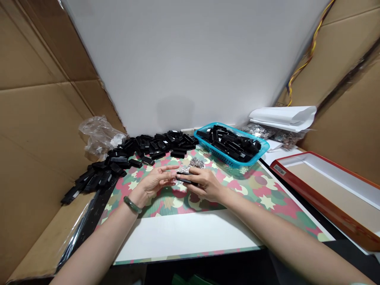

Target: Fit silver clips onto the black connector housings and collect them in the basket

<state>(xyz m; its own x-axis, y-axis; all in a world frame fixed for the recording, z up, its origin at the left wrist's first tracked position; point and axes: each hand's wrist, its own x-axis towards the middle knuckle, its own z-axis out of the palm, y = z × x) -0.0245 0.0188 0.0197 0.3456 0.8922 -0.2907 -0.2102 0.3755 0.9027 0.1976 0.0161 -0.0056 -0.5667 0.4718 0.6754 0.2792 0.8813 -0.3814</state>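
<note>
My right hand (204, 183) is closed around a small black plastic piece (187, 179), which lies level above the patterned mat (166, 204). At the piece's left end is my left hand (157, 181), its thumb and a finger together there and other fingers stretched out. Whether those fingertips pinch a tiny part or only touch the piece is too small to tell. Just behind my hands sits a small heap of shiny metal bits (196, 162). A green bangle (132, 204) circles my left wrist.
Many similar black pieces (145, 146) are piled along the back left. More fill a blue basket (252, 161) at the back right. Clear plastic bags (99, 134) lie left; bagged metal parts (258, 130) and an orange-rimmed box lid (320, 206) are right. Cardboard walls (38, 130) flank the table.
</note>
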